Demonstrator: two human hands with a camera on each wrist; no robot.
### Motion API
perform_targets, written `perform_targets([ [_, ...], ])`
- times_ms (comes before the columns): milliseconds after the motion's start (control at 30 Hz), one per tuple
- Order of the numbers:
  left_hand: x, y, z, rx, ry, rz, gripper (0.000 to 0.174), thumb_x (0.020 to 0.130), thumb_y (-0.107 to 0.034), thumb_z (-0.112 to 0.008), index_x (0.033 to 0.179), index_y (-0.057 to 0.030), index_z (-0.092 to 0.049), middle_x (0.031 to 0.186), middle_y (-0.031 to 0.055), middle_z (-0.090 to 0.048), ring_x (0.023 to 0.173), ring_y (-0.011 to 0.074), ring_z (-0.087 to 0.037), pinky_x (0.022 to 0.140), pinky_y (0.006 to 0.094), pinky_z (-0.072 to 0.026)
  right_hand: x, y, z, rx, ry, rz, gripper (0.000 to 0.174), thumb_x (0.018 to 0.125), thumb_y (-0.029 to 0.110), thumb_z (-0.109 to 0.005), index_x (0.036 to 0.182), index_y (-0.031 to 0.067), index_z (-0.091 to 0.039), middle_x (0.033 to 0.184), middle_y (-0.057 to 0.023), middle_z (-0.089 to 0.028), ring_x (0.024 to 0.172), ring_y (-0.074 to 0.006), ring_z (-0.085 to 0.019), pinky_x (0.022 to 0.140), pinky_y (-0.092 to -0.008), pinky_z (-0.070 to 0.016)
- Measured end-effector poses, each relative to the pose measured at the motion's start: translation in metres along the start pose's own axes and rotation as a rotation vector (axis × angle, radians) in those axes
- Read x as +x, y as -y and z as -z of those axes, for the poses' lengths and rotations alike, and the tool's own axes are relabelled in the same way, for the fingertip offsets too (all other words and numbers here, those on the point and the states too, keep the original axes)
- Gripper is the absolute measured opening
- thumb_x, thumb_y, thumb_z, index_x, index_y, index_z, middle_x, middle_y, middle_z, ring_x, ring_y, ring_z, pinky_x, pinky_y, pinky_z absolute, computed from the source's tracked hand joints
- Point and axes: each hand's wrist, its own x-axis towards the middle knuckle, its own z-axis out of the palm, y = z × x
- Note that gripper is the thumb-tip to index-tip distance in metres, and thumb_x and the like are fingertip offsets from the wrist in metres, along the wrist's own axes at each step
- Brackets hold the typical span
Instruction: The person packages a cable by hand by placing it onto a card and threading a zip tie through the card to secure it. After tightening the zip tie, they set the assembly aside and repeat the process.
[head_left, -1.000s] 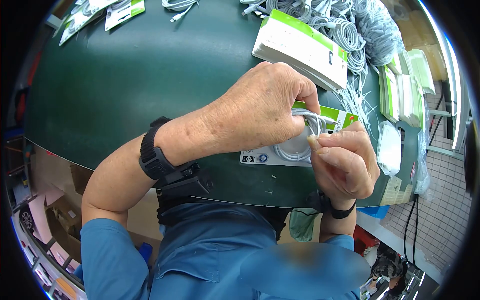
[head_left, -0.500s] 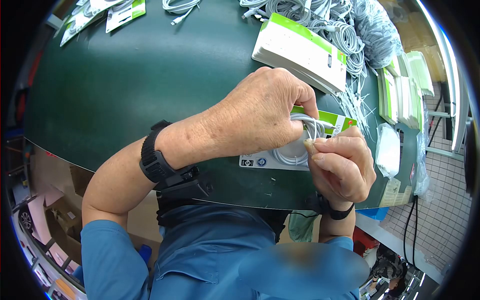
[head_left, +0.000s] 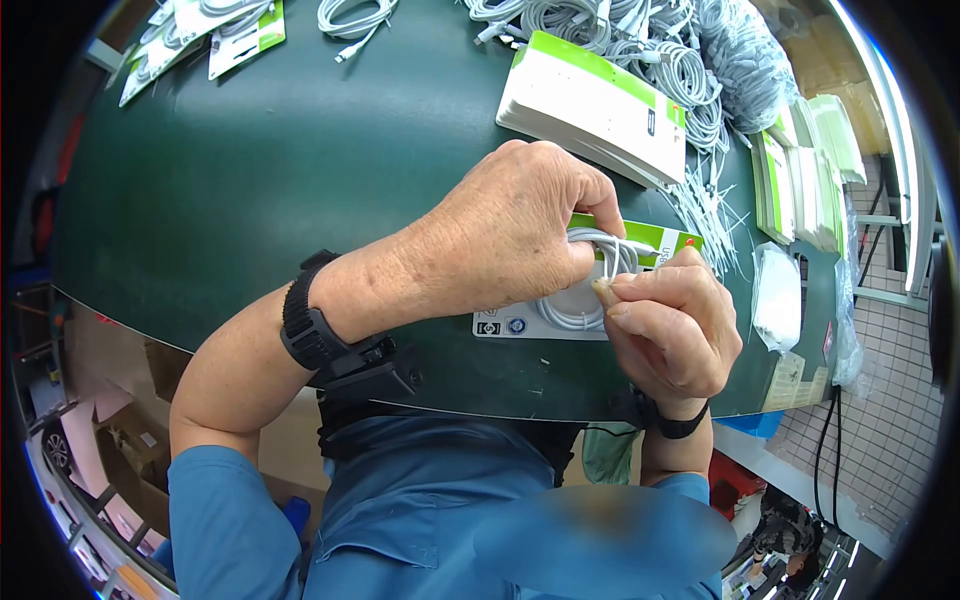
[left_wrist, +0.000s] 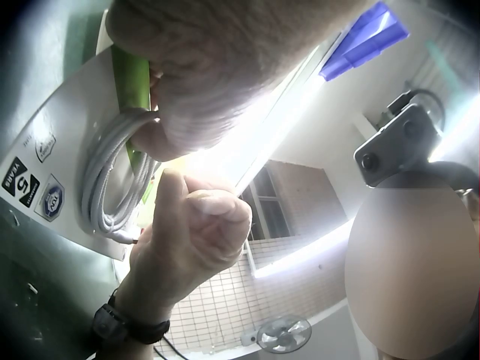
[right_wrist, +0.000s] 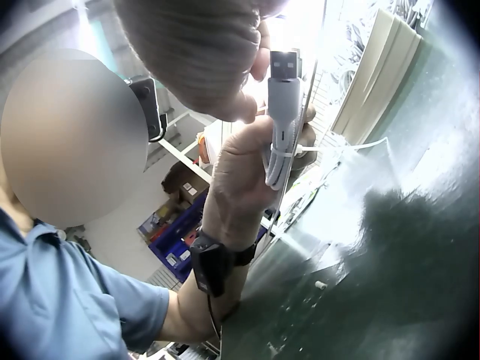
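In the head view my left hand (head_left: pixel 520 225) grips the upper part of a retail card (head_left: pixel 497 322) with a green band, curled fingers over its edge. A coiled white USB cable (head_left: pixel 575 318) lies against the card's face. Beside the coil my right hand (head_left: pixel 680 325) pinches a thin white tie between thumb and forefinger. From the right wrist view, a USB plug (right_wrist: pixel 285 97) stands up along the card, and a white cable tie (right_wrist: pixel 361 144) rings its neck with a long tail sticking out. The left wrist view shows the coil from the side, close to both hands.
Behind the hands stands a stack of cards (head_left: pixel 595 110), with a heap of coiled cables (head_left: pixel 640 30) beyond it. Loose white cable ties (head_left: pixel 708 215) lie to the right, near more cards (head_left: pixel 800 190) and a clear bag (head_left: pixel 776 300). Carded cables (head_left: pixel 240 45) lie far left.
Both hands, with the card and cable, have shifted slightly left and toward the body. The grip of each hand looks the same, and the whole head view has also drifted a little.
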Motion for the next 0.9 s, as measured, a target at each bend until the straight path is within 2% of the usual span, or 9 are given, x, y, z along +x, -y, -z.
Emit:
perform_targets([
  [233,0.0006,-0.0016,-0.0002,0.001,0.002,0.003,0.027,0.077,-0.003,-0.067,0.101,0.0014,-0.08,0.088,0.0144,-0.078,0.077,0.0189,-0.072,0.075,0.0318,-0.0587,-0.0008,0.0014,0.0012,0.027,-0.001,-0.05,0.036,0.073,-0.005,-0.092,0.086,0.0136,-0.065,0.085,-0.0063,-0.072,0.066,-0.0186,-0.064,0.058,-0.0321,-0.0469],
  [333,0.0006,-0.0047,0.0025,-0.001,0.04,0.058,0.028,0.077,-0.002,-0.067,0.102,0.002,-0.08,0.088,0.014,-0.078,0.078,0.0183,-0.072,0.075,0.0314,-0.0587,0.0015,-0.0012,0.0004,0.069,-0.006,-0.044,0.029,0.071,-0.004,-0.09,0.083,0.0108,-0.068,0.083,-0.004,-0.07,0.064,-0.0199,-0.065,0.055,-0.0329,-0.0498],
  [533,0.0012,-0.0015,0.0012,-0.042,0.026,0.057,0.028,0.078,-0.002,-0.066,0.102,0.002,-0.08,0.089,0.0133,-0.078,0.078,0.0163,-0.072,0.075,0.0303,-0.0587,0.0024,-0.0002,0.002,0.137,0.003,-0.194,0.029,0.071,-0.007,-0.088,0.083,0.0112,-0.068,0.078,-0.0041,-0.069,0.064,-0.0202,-0.067,0.056,-0.031,-0.0511],
  [900,0.0023,-0.0007,0.0013,-0.094,0.037,0.083,0.026,0.08,-0.001,-0.068,0.103,0.0019,-0.08,0.09,0.0125,-0.079,0.08,0.0136,-0.072,0.077,0.0289,-0.0596,0.0004,-0.0049,-0.0031,0.07,-0.113,-0.109,0.029,0.072,-0.008,-0.089,0.085,0.009,-0.068,0.082,-0.0061,-0.071,0.065,-0.0209,-0.066,0.057,-0.0324,-0.0497],
])
